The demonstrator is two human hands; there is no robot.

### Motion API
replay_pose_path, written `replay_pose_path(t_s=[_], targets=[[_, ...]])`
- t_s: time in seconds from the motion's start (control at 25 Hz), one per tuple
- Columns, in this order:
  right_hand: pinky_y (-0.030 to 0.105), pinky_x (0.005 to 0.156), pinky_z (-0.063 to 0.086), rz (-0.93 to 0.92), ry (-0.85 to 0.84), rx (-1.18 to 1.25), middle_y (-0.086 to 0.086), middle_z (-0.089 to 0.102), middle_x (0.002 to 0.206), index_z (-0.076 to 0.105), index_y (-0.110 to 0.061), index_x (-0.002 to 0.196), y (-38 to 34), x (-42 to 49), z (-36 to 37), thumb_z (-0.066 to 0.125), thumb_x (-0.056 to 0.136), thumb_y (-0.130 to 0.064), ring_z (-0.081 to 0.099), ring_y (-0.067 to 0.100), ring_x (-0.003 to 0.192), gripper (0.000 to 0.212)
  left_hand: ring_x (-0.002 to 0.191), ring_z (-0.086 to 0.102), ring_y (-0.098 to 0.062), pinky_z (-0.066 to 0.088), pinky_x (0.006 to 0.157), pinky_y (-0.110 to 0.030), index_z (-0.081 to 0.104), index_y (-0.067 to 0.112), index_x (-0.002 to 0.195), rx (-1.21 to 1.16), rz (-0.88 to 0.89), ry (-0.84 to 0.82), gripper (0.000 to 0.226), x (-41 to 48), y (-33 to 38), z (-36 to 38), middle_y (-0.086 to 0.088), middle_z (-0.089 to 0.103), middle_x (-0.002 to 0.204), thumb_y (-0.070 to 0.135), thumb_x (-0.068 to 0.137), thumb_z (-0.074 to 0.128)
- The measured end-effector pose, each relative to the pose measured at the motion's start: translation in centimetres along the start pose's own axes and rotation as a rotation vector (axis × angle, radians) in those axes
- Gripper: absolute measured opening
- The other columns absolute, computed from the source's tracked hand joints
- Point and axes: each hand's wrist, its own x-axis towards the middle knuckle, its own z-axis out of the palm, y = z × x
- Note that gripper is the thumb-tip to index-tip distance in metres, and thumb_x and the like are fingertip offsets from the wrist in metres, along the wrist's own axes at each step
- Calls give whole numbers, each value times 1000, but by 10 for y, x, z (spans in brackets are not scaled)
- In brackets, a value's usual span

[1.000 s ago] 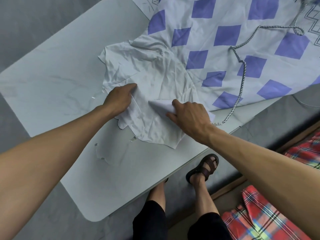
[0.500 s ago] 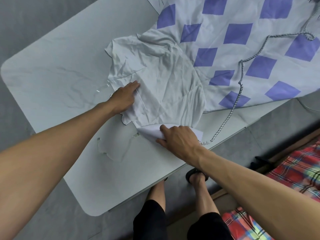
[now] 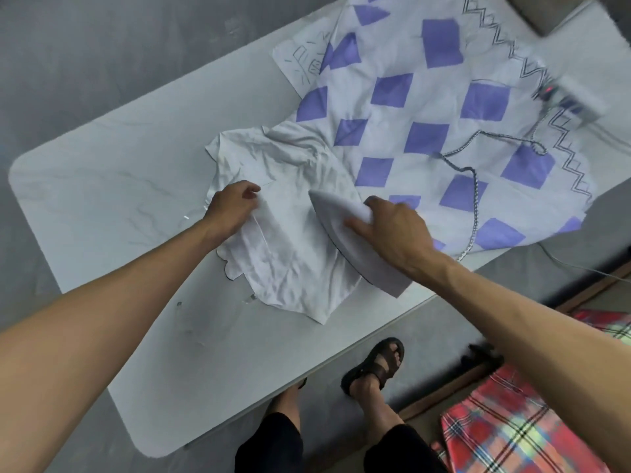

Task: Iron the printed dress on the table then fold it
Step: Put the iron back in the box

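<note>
The printed dress [image 3: 423, 131] lies spread on the pale table [image 3: 112, 186]; its skirt is white with purple squares and its plain white top part [image 3: 290, 240] is creased. My right hand [image 3: 396, 230] grips the handle of a white iron [image 3: 345, 230], whose nose points up-left across the white part. My left hand [image 3: 234, 206] holds the left edge of that white cloth, fingers curled on it. A braided cord [image 3: 474, 196] trails from the iron over the skirt.
A power strip [image 3: 560, 97] with a red light sits blurred at the table's far right. Red plaid cloth [image 3: 512, 428] lies on the floor at the lower right. My sandalled feet [image 3: 372, 367] stand under the table's near edge.
My right hand has moved the iron up and to the right, from the cloth's near hem onto the middle of the white part. My left hand stays on the left edge.
</note>
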Motion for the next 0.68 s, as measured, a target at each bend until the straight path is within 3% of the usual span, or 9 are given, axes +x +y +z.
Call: replay_pose_path(t_s=[0.12, 0.2, 0.32, 0.52, 0.68], targets=[[35, 58, 40, 148, 55, 252, 1, 59, 69, 48, -18, 76, 38, 31, -52, 52, 87, -58, 54, 28, 69, 42, 106, 62, -16, 46, 86, -27, 65, 23, 114, -139, 38, 59, 26, -10, 43, 5, 2, 67, 114, 16, 90, 57], [33, 51, 45, 259, 86, 503, 4, 60, 68, 52, -15, 75, 67, 46, -81, 55, 84, -54, 56, 26, 58, 41, 98, 65, -17, 49, 87, -32, 67, 25, 105, -201, 56, 94, 21, -14, 79, 20, 4, 69, 104, 18, 88, 58], [27, 46, 40, 338, 40, 724, 7, 56, 63, 53, -13, 73, 106, 68, -113, 59, 81, -48, 49, 23, 44, 37, 93, 66, -16, 51, 86, -33, 68, 24, 104, -233, 64, 129, 21, -14, 135, 50, 4, 70, 98, 17, 87, 58], [22, 41, 38, 265, -43, 770, 2, 52, 54, 51, -15, 63, 174, 96, -162, 69, 79, -35, 46, 19, 41, 32, 92, 66, -18, 51, 88, -36, 67, 24, 103, -246, 9, 185, 20, -17, 213, 113, 4, 69, 97, 15, 89, 55], [15, 37, 34, 223, -56, 654, -4, 57, 50, 56, -15, 66, 221, 111, -213, 78, 69, -29, 51, 15, 42, 26, 94, 66, -17, 51, 87, -34, 66, 27, 100, -257, -9, 186, 18, -19, 275, 152, 8, 68, 96, 16, 91, 55]])
